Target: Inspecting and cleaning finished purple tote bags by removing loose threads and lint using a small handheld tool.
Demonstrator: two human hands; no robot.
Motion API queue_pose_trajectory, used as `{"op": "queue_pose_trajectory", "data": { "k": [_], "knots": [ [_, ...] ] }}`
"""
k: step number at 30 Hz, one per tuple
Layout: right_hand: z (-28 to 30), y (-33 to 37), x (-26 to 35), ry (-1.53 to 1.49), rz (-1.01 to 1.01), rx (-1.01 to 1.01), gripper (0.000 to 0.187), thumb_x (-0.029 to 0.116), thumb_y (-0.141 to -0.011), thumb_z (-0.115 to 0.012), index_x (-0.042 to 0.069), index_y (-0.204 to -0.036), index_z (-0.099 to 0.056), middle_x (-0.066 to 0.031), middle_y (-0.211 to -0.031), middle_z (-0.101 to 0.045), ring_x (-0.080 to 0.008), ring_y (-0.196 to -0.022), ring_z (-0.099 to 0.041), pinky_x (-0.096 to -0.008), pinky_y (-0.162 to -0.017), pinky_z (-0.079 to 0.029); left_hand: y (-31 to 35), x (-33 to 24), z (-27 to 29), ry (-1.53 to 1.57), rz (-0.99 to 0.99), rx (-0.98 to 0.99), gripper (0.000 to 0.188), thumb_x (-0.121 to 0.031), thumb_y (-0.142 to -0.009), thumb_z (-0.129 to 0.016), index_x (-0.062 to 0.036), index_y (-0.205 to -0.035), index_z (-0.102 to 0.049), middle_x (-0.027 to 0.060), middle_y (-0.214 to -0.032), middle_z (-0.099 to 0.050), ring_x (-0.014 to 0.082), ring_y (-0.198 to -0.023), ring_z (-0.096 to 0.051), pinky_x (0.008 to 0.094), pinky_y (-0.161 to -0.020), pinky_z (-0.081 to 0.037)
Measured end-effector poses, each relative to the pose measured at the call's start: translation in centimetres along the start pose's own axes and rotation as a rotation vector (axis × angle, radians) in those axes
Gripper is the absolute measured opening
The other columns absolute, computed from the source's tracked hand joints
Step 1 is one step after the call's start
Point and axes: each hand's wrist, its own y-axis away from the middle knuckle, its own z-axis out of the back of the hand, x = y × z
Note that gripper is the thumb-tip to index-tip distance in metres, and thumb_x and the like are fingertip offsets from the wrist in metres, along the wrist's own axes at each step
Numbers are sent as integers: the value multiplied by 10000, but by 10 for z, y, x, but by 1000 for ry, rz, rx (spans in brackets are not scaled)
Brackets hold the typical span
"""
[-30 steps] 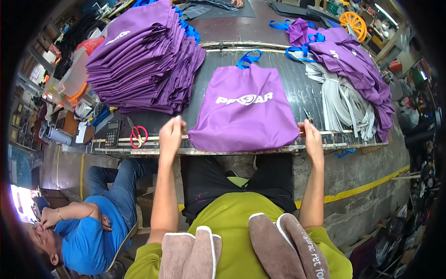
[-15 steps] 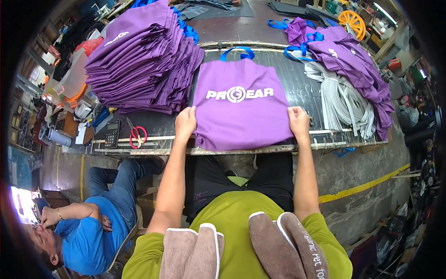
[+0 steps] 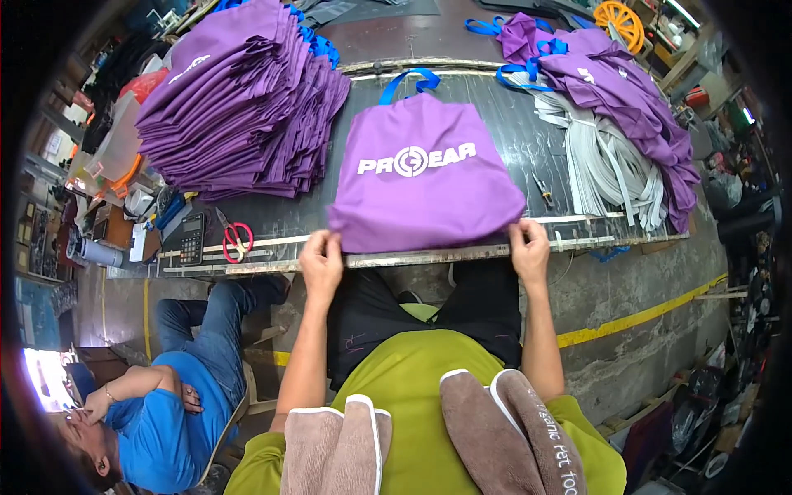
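1. A purple bag (image 3: 425, 198) with white print lies on the dark table (image 3: 528, 142), its bottom by the near edge and its blue handle (image 3: 396, 83) pointing away from the person
2. The left hand (image 3: 321, 262) is at the bag's lower left corner, fingers curled in and thumb close to the fingertips; I cannot tell if it has the cloth pinched
3. The right hand (image 3: 529, 252) is at the lower right corner, fingers bent and thumb near them; again I cannot tell whether it grips the cloth or only touches it
4. The bag's lower left corner is a little blurred
5. Left of the bag stands a tall stack of purple bags (image 3: 239, 124), apart from it
6. In front of that stack lie red-handled scissors (image 3: 228, 224), with a black calculator (image 3: 192, 238) just to their left
7. To the right is a bundle of pale grey strips (image 3: 602, 161), partly under a loose heap of purple bags (image 3: 615, 87)
8. A small pointed tool (image 3: 543, 191) lies between the bag and the strips
9. At lower left a person in a blue shirt (image 3: 169, 412) sits beside the table
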Motion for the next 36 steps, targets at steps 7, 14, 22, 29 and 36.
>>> {"op": "queue_pose_trajectory", "data": {
  "k": [7, 14, 22, 29, 36],
  "knots": [
    [59, -77, 81, -406, -24, -114, 70, 114, -1114, -703, 46, -1127, -710, 19, -956, -665, -60, -907, -597, -240, -785, -505, -106, -71, 21, 306, -43, -126, 101, -121, -1087, -731, -25, -1075, -703, -92, -794, -534, 21, -707, -436, 228, -632, -352],
    [177, -126, 200, -780, 389, -443, 173, 134, -1139, -662, 58, -1295, -657, 26, -991, -660, -33, -780, -565, -195, -683, -461, -151, -254, 110, 650, -279, -219, 211, -96, -1083, -737, 0, -1270, -729, 24, -1101, -763, 47, -951, -656, 211, -883, -516],
    [163, -183, 209, -847, 100, -192, 292, 189, -1087, -746, 36, -1336, -744, 65, -865, -676, -5, -662, -541, -179, -558, -383, -182, -241, 95, 629, -228, 8, 320, -21, -981, -827, 9, -1296, -780, 53, -1149, -800, 93, -957, -716, 244, -893, -575],
    [30, -277, 109, -641, -285, 77, 445, 328, -1081, -743, 25, -1404, -699, -31, -1091, -725, -121, -861, -706, -244, -694, -542, -277, -90, -9, 256, -106, -74, 407, -169, -1008, -841, 22, -1348, -723, 37, -1074, -751, 100, -977, -673, 240, -896, -545],
    [23, -156, 23, -57, -290, 397, 558, 562, -1084, -622, 27, -1165, -758, -61, -994, -760, -139, -778, -697, -295, -604, -520, -150, -2, 11, -377, 170, 254, 676, -550, -1023, -697, 27, -1376, -695, 268, -1078, -793, 438, -1076, -765, 488, -946, -586]
  ]
}}
